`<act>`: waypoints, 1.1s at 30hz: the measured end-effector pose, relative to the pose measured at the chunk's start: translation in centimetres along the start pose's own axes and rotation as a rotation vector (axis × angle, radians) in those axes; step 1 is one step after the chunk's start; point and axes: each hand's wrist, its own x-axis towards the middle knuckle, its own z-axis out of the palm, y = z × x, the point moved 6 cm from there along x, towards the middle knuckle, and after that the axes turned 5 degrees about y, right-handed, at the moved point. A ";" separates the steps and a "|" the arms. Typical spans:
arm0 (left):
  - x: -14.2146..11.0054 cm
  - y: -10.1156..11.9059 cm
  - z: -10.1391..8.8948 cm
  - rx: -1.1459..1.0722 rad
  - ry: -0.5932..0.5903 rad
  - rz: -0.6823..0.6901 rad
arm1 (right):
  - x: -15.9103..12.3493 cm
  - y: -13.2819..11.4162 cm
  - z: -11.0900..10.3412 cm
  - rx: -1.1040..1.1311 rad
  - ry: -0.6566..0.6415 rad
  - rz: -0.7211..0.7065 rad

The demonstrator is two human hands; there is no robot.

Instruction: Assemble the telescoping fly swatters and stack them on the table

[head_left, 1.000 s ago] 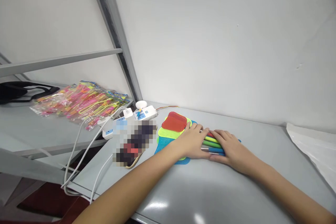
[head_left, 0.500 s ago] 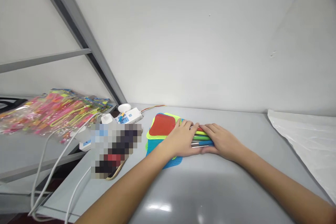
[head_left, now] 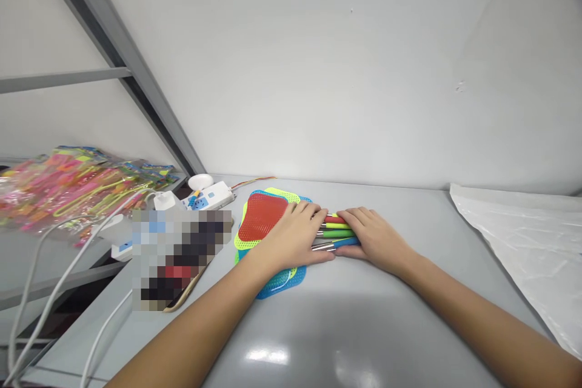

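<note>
A bundle of fly swatters lies flat on the grey table. Their perforated heads, a red one [head_left: 262, 216] on top of yellow-green and blue ones [head_left: 293, 282], overlap at the left in an uneven stack. My left hand [head_left: 295, 235] is wrapped over the bundle where the heads meet the metal shafts, hiding that part. Round the coloured handles [head_left: 340, 234], red, yellow, green and blue, my right hand [head_left: 381, 241] is closed from the right side. Metal sleeves and coloured grips show in the gap between both hands; the handle ends are hidden under my right palm.
Left of the swatters lies a blurred-out dark item [head_left: 191, 264] beside a white power strip [head_left: 211, 195] with plugs and white cables [head_left: 50, 294]. Packaged colourful goods [head_left: 86, 191] cover a surface at far left. A white plastic sheet [head_left: 522, 248] lies at right, before the wall.
The view has shifted slightly, moving the scene leftward. My hands sit a little farther apart, showing more of the handles and metal sleeves. The swatter heads look slightly more fanned out.
</note>
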 end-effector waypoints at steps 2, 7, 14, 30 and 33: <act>0.0 0.2 -0.2 0.017 0.009 0.000 | 0.0 0.0 0.0 0.007 0.004 0.000; 0.0 0.2 -0.2 0.069 0.018 -0.009 | 0.1 0.1 0.0 0.005 -0.003 0.028; 0.1 0.5 -0.6 0.118 0.040 -0.018 | 0.1 0.0 0.1 -0.051 0.068 -0.042; -0.4 -0.1 0.4 -0.022 -0.004 -0.049 | -0.1 0.3 0.2 -0.064 0.077 -0.061; -0.5 -0.1 0.5 -0.023 -0.017 -0.036 | -0.3 0.9 0.2 -0.015 0.097 -0.001</act>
